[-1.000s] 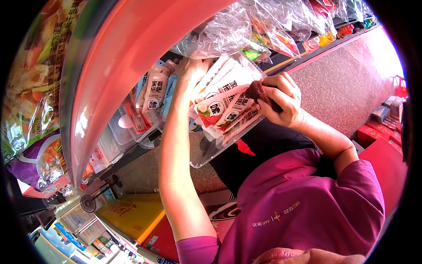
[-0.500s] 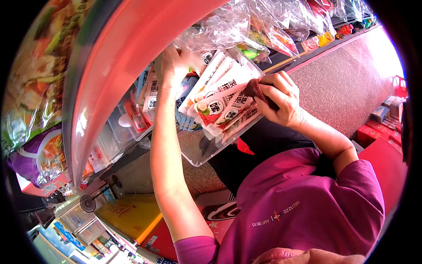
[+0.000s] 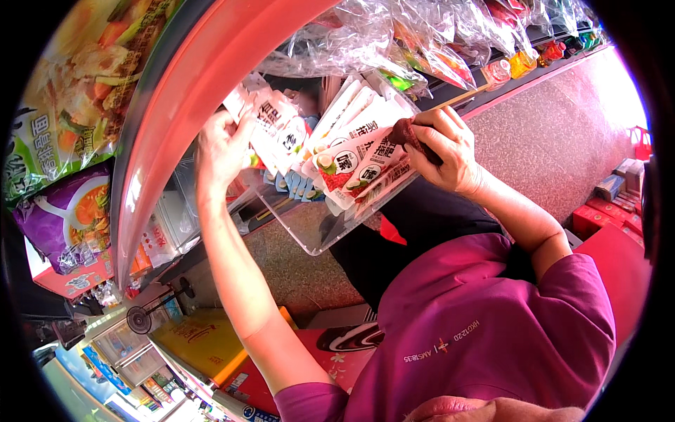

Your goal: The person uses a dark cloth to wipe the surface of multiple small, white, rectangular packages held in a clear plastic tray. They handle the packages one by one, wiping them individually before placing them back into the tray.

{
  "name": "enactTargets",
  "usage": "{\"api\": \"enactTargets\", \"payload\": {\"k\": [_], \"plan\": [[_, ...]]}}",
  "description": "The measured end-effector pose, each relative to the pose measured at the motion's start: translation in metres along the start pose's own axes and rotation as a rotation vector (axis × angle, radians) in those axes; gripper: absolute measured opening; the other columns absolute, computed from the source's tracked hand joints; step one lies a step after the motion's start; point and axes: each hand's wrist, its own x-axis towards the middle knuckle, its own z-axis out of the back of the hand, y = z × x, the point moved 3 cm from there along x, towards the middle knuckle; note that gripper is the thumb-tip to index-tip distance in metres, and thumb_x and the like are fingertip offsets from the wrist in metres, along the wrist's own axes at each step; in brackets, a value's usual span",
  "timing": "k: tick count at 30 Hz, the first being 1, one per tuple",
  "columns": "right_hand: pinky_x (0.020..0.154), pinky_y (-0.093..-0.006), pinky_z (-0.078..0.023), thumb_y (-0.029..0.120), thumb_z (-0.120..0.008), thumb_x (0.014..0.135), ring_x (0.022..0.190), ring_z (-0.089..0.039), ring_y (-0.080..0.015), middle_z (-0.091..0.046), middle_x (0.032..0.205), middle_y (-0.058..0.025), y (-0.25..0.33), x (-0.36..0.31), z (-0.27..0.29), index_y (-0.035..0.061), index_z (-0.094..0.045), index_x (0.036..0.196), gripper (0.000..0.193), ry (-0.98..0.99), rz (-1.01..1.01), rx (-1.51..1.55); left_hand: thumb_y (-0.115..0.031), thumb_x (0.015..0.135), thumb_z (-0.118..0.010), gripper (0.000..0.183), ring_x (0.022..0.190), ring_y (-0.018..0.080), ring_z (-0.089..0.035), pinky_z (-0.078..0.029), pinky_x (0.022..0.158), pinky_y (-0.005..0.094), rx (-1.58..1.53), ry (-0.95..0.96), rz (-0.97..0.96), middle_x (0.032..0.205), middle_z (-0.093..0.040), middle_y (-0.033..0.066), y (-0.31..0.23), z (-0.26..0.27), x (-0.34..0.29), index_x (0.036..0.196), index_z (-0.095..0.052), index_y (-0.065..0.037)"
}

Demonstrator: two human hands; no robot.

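White packets (image 3: pixel 362 165) slant in a clear bin (image 3: pixel 315 250) between two bare hands

The white packets lean in a fan inside the bin, long axes slanting from lower left to upper right, their round badges toward the lower-left end. A second group, the left-hand packets (image 3: pixel 275 123), lies at the bin's upper-left end and slants the other way, from upper left down to lower right, badge end low. Blue packets (image 3: pixel 299 187) show in the bin between the two groups.

The left hand (image 3: pixel 221 151) is at the outer edge of the left-hand packets, fingers bent; whether it pinches one, I cannot tell. At the bin's right side, the right hand (image 3: pixel 446 151) is closed around a maroon cloth (image 3: pixel 415 141), whose tip lies against the white packets.

What supports the bin is unclear. Dark trousers (image 3: pixel 429 211) show below its right side, and speckled floor (image 3: pixel 534 126) stretches off to its right, toward red boxes (image 3: pixel 608 214). Above the bin hang clear plastic bags (image 3: pixel 337 49); left of it curves a red panel (image 3: pixel 179 105), with a purple food bag (image 3: pixel 56 218) farther left. A yellow box (image 3: pixel 204 344) sits below left of the bin.
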Motion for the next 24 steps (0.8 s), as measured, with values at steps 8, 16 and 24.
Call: {"api": "enactTargets", "payload": {"k": [8, 16, 24], "plan": [[0.069, -0.0342, -0.049, 0.015, -0.076, 0.07, 0.077, -0.058, -0.025, -0.062, 0.093, -0.0089, 0.001, 0.001, -0.002, 0.0033, -0.065, 0.095, 0.03, 0.018, -0.004, 0.002, -0.014, 0.088, -0.069, 0.021, 0.058, 0.0079, -0.049, -0.038, 0.053, 0.0296, -0.07, -0.066, -0.058, 0.064, -0.06, 0.0052, -0.007, 0.036, -0.075, 0.082, -0.065, 0.005], [0.07, -0.0351, -0.049, 0.01, -0.073, 0.069, 0.077, -0.057, -0.0261, -0.061, 0.093, -0.0083, 0.001, -0.001, -0.001, 0.0038, -0.065, 0.098, 0.03, 0.01, -0.02, -0.013, -0.008, 0.087, -0.071, 0.015, 0.061, 0.0043, -0.05, -0.038, 0.051, 0.0261, -0.35, -0.039, 0.147, 0.066, -0.06, 0.0016, -0.004, 0.002, -0.128, 0.08, -0.066, 0.005], [0.07, -0.0351, -0.049, 0.009, -0.072, 0.07, 0.077, -0.057, -0.0261, -0.061, 0.091, -0.0083, 0.002, 0.0, -0.003, 0.0035, -0.065, 0.097, 0.028, 0.02, -0.012, 0.001, -0.016, 0.085, -0.072, 0.033, 0.072, 0.017, -0.063, -0.048, 0.064, 0.0315, -0.1, 0.025, 0.131, 0.088, -0.067, 0.0125, 0.026, -0.071, -0.12, 0.113, -0.066, 0.0]]}}
